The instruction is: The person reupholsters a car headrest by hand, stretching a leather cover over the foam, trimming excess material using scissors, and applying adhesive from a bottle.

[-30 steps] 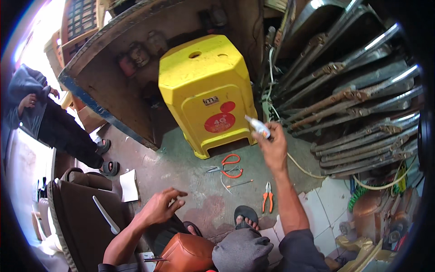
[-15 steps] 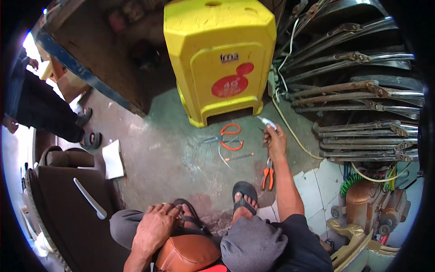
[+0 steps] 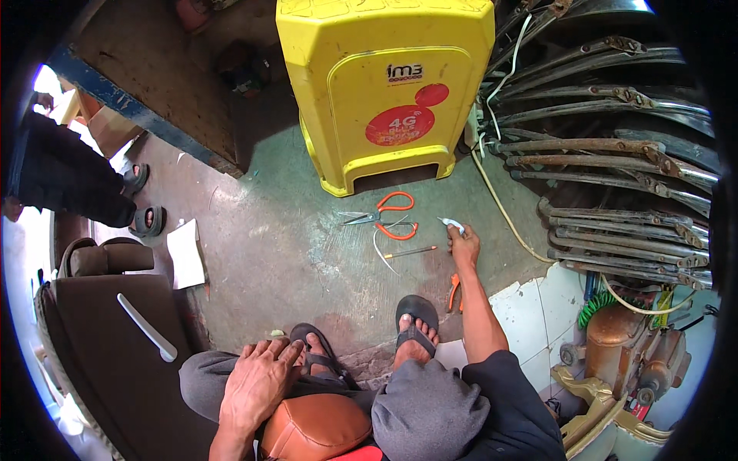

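Note:
My right hand (image 3: pixel 463 250) reaches low over the floor, its fingers closed on a small white tube with a thin pointed tip (image 3: pixel 452 225). To its left lie scissors with orange handles (image 3: pixel 375 217), a dark pencil-like stick (image 3: pixel 411 252) and a thin white curved strip (image 3: pixel 384 260). Orange-handled pliers (image 3: pixel 453 292) are partly covered by my right forearm. My left hand (image 3: pixel 257 376) rests palm down on my left knee, fingers extended and holding nothing. Against its wrist side sits a rounded brown leather-covered pad (image 3: pixel 315 426) in my lap.
A yellow plastic stool (image 3: pixel 396 100) stands ahead. Folded metal-framed chairs (image 3: pixel 615 165) are stacked at right, above a rusty compressor (image 3: pixel 615 338). A pale cable (image 3: pixel 503 211) crosses the floor. At left are a dark brown seat (image 3: pixel 115 330), white paper (image 3: pixel 186 255) and another person's legs (image 3: pixel 73 173).
My right hand has drawn slightly nearer with the tube, and its forearm now covers more of the pliers. The view has shifted slightly. My left hand stays on my knee.

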### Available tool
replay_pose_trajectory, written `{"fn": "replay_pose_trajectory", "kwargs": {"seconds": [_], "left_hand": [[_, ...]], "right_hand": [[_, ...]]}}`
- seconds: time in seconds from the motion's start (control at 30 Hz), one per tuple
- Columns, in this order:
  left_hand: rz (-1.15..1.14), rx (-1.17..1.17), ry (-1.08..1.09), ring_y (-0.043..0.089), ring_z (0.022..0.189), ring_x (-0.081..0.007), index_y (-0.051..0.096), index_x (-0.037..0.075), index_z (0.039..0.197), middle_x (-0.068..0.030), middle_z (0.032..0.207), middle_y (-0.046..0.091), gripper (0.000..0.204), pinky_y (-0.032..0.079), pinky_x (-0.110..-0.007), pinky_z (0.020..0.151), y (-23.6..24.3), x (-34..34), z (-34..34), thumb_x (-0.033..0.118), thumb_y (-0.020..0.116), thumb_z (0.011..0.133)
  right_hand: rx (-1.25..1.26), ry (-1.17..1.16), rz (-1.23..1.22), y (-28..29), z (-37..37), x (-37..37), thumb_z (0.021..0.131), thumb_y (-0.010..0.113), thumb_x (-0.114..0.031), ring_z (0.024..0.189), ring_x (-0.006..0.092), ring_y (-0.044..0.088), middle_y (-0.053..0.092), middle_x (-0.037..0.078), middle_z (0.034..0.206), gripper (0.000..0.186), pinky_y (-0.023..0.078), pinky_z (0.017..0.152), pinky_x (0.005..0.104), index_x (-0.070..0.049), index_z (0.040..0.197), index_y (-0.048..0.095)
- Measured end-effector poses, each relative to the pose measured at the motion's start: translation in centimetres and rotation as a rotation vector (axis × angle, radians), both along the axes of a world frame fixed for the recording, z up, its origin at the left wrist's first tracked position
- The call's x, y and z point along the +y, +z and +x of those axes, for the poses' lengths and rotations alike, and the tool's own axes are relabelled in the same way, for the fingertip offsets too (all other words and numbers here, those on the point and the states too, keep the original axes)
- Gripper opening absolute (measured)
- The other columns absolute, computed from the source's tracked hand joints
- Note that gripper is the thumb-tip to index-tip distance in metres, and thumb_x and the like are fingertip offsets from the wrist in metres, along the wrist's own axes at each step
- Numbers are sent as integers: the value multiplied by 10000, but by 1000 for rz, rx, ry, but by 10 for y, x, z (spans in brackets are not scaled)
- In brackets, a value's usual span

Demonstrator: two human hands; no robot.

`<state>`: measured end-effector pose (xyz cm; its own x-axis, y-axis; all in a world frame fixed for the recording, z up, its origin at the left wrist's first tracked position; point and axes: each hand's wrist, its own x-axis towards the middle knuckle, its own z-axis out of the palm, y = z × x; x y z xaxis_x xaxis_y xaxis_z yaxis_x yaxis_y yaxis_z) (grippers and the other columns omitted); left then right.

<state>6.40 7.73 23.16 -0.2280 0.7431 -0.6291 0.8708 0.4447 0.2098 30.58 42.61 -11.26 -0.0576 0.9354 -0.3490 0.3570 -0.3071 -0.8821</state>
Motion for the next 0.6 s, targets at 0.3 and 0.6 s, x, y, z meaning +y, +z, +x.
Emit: {"fn": "replay_pose_trajectory", "kwargs": {"seconds": [0.3, 0.6], "left_hand": [[134, -230, 299, 708, 1062, -338, 684, 49, 1287, -133, 1227, 727, 346, 550, -447, 946, 12, -7, 4, 206, 675, 978], [353, -1341, 505, 499, 1419, -360, 611, 8, 1403, -202, 1471, 581, 693, 320, -509, 1221, -13, -60, -1, 397, 830, 873]], "right_hand": [[641, -255, -152, 22, 31, 1, 975, 739, -200, 760, 91, 551, 623, -37, 900, 216, 494, 656, 258, -108, 1150, 651], [-489, 54, 525, -18, 68, 25, 885, 798, -160, 1191, 317, 569, 666, 101, 1226, 377, 464, 1020, 445, -39, 1219, 671]]}}
